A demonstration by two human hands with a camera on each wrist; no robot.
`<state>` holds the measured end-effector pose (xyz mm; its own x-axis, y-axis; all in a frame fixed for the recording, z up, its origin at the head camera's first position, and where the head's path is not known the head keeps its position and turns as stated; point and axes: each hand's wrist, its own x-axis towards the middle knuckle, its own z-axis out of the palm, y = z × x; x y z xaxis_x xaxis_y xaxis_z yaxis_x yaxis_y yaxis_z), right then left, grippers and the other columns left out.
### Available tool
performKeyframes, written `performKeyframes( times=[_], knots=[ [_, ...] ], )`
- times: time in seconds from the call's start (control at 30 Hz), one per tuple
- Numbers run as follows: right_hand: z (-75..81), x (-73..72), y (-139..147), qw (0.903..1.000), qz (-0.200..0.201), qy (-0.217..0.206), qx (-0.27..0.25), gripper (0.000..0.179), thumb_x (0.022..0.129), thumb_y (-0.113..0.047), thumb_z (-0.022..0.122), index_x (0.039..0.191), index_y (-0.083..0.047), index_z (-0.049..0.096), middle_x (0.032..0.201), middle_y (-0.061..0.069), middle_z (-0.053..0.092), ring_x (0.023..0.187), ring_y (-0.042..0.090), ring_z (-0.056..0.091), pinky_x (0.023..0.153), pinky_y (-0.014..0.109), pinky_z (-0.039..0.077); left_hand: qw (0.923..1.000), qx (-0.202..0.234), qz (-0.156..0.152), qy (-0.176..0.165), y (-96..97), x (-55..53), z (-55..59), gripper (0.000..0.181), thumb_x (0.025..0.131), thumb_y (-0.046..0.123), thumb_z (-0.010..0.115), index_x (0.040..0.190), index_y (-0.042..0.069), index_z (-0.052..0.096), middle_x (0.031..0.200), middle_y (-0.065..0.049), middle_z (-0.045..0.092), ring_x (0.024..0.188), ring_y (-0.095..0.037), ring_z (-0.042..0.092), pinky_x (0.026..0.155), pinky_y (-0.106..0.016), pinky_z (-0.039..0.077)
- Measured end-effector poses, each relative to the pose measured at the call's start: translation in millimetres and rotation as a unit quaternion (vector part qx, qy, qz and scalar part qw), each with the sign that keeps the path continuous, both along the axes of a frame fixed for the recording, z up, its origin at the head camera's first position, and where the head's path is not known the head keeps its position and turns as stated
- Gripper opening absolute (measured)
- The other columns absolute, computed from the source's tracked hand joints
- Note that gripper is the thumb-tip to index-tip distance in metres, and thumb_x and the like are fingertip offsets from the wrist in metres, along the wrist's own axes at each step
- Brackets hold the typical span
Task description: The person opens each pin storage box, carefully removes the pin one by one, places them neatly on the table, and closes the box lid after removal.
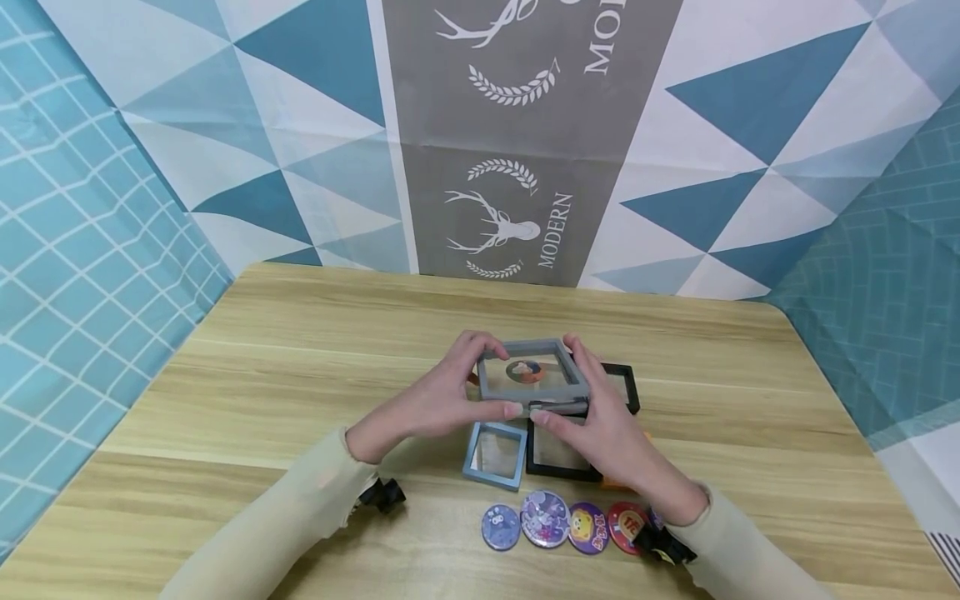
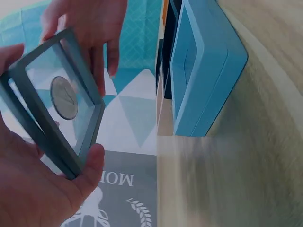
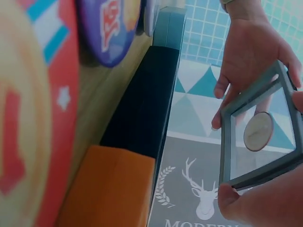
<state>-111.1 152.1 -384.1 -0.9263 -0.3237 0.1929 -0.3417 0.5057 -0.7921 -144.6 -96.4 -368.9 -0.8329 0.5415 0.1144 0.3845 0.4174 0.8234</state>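
A grey square display frame (image 1: 536,393) with clear film is held above the table between both hands. Inside the film sits a round badge (image 1: 525,372), whose plain back shows in the right wrist view. My left hand (image 1: 442,387) grips the frame's left side, thumb along the near edge and fingers at the top. On the opposite side, my right hand (image 1: 611,425) grips it with the thumb at the near corner. The frame's two halves (image 2: 33,127) appear slightly apart along one edge in the left wrist view.
Below the hands lie a light-blue frame (image 1: 491,478), a black frame (image 1: 562,472), another black frame (image 1: 633,390) and an orange frame (image 3: 109,189). Nearer the body, several round badges (image 1: 545,518) form a row. A patterned cloth (image 1: 315,125) hangs behind the wooden table (image 1: 337,333).
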Motion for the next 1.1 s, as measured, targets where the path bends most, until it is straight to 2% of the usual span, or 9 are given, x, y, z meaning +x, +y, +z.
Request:
performKeyframes(
  times=[0.1,0.2,0.33,0.43,0.57,0.73,0.83,0.97,1.1],
  knots=[
    [-2.0,-1.1,-0.2,0.9998,0.017,-0.010,0.001,0.099,0.089,-0.040,0.075,0.160,-0.016,0.011,0.165,0.009,0.012,0.145,0.040,0.023,0.107,0.066,0.031,0.9983,0.028,0.008,-0.050,-0.3,-1.6,-0.4,0.058,0.089,0.043,0.071,0.132,0.013,0.046,0.137,-0.007,0.036,0.111,-0.025,0.051,0.088,-0.040,0.050],
    [-3.2,-1.6,-0.7,0.9990,0.038,-0.013,0.018,0.098,0.087,-0.042,0.077,0.160,-0.019,0.016,0.163,0.011,0.015,0.144,0.040,0.025,0.106,0.066,0.033,0.9911,0.069,0.022,-0.112,-0.4,-2.9,0.0,0.054,0.094,0.045,0.063,0.133,0.012,0.045,0.137,-0.010,0.037,0.113,-0.030,0.051,0.091,-0.043,0.049],
    [-3.1,-1.3,-0.3,0.9967,0.047,-0.016,0.064,0.106,0.084,-0.048,0.078,0.160,-0.017,0.013,0.161,0.014,0.023,0.142,0.040,0.031,0.106,0.064,0.034,0.9685,0.127,0.042,-0.210,0.2,-2.8,3.8,0.055,0.096,0.048,0.053,0.136,0.012,0.039,0.140,-0.014,0.039,0.124,-0.037,0.047,0.099,-0.048,0.046],
    [-2.9,-1.6,-0.1,0.9960,0.046,-0.025,0.072,0.107,0.082,-0.047,0.080,0.159,-0.012,0.014,0.159,0.015,0.028,0.137,0.039,0.039,0.105,0.059,0.039,0.9510,0.160,0.053,-0.259,0.7,-1.8,7.2,0.057,0.096,0.049,0.049,0.137,0.012,0.034,0.143,-0.017,0.038,0.133,-0.039,0.037,0.102,-0.052,0.044],
    [-2.6,-1.6,-0.3,0.9953,0.045,-0.023,0.083,0.096,0.080,-0.045,0.082,0.154,-0.011,0.029,0.158,0.014,0.031,0.136,0.039,0.040,0.104,0.058,0.041,0.9415,0.181,0.058,-0.279,2.1,-0.7,9.5,0.059,0.096,0.053,0.045,0.137,0.013,0.031,0.144,-0.016,0.034,0.135,-0.038,0.031,0.100,-0.055,0.044],
    [-2.9,0.2,-0.2,0.9888,0.034,0.034,0.141,0.078,0.085,-0.048,0.074,0.148,-0.013,0.044,0.158,0.013,0.029,0.140,0.038,0.031,0.101,0.062,0.040,0.9390,0.192,0.069,-0.277,4.6,1.9,9.3,0.063,0.097,0.056,0.043,0.139,0.011,0.036,0.143,-0.011,0.030,0.136,-0.036,0.031,0.095,-0.056,0.046],
    [-5.1,0.1,-1.3,0.9805,0.007,0.091,0.174,0.065,0.087,-0.049,0.072,0.139,-0.014,0.056,0.145,0.013,0.040,0.126,0.033,0.037,0.090,0.052,0.045,0.9383,0.197,0.063,-0.277,7.5,5.0,8.0,0.063,0.097,0.055,0.043,0.139,0.008,0.040,0.142,-0.010,0.027,0.135,-0.038,0.029,0.094,-0.059,0.046],
    [-8.6,-1.1,-3.0,0.9671,-0.027,0.155,0.200,0.052,0.084,-0.048,0.077,0.123,-0.015,0.068,0.121,0.012,0.046,0.107,0.032,0.037,0.080,0.043,0.037,0.9352,0.199,0.047,-0.289,12.7,9.8,7.8,0.062,0.096,0.055,0.045,0.137,0.009,0.039,0.142,-0.012,0.026,0.132,-0.042,0.032,0.095,-0.060,0.046],
    [-10.3,-1.6,-3.4,0.9651,-0.035,0.176,0.191,0.034,0.081,-0.038,0.083,0.106,-0.016,0.073,0.108,0.009,0.047,0.101,0.033,0.038,0.078,0.041,0.034,0.9316,0.200,0.044,-0.301,15.6,13.1,7.7,0.060,0.096,0.055,0.045,0.137,0.012,0.035,0.143,-0.014,0.028,0.129,-0.041,0.037,0.097,-0.060,0.044]
  ],
)
